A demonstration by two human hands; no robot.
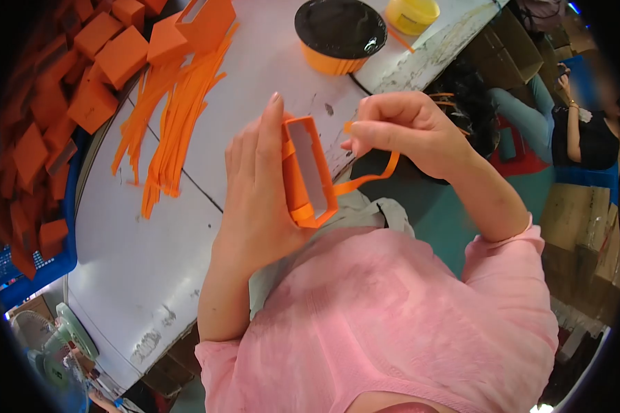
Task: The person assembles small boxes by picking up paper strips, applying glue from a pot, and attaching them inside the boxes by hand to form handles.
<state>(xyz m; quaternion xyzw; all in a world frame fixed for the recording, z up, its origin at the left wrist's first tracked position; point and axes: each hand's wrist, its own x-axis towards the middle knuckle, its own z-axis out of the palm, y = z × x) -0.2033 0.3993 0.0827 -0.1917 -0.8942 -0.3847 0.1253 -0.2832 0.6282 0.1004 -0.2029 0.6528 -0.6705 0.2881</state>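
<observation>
My left hand [255, 179] is wrapped round a small orange box [293, 182], whose open side with a pale inside faces up. An orange ribbon [368, 180] runs from the box's right side and curves up to my right hand [406, 131]. Thumb and forefinger of that hand pinch the ribbon's end, to the right of the box. Beyond my left hand, a bundle of loose orange ribbons [176, 131] lies on the white table [186, 255].
At the left, a blue crate [45, 275] is heaped with orange boxes [93, 103]. Toward the back stand an orange tub with a black top [341, 34] and a yellow container [412, 15]. A fan [65, 337] is at lower left. Another person [585, 134] sits at right near cardboard boxes [579, 220].
</observation>
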